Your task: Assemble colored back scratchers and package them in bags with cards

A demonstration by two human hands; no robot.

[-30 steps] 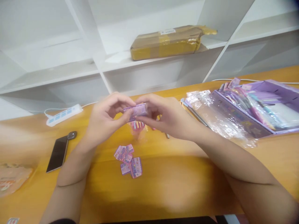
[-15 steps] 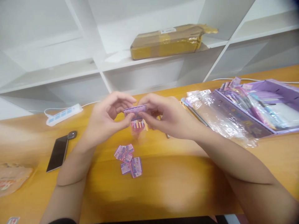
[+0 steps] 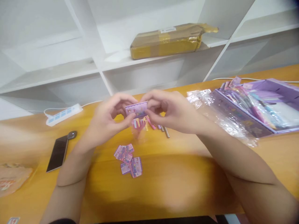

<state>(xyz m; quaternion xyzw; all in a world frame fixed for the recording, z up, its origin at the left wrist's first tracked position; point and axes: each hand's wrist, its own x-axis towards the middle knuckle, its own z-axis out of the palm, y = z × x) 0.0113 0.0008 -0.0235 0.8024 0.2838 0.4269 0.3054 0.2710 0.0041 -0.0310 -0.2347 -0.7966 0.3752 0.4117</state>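
Observation:
Between both hands, above the wooden table (image 3: 182, 186), is a small purple printed card (image 3: 137, 109) with a scalloped edge. My left hand (image 3: 112, 116) pinches its left end, thumb in front. At the right end, the thumb and fingers of my right hand (image 3: 169, 112) are closed on it too. Just below and behind the card, a clear cup-like holder (image 3: 139, 129) shows red and yellow tips; its contents are partly hidden. Several pens (image 3: 164, 129) stick out from behind my right hand. Nearer me lies a loose pile of similar purple cards (image 3: 127, 158).
On the right sits a purple box (image 3: 254, 127) of bagged pens, with clear plastic bags (image 3: 229, 123) beside it. At left are a power strip (image 3: 65, 114), a phone (image 3: 57, 154) and a small dark object (image 3: 72, 134). A taped parcel (image 3: 165, 43) rests on the white shelf (image 3: 116, 65).
The card has tilted so its printed face shows more, and it has shifted slightly right. My right hand has moved a little right, and more of the pens behind it is visible.

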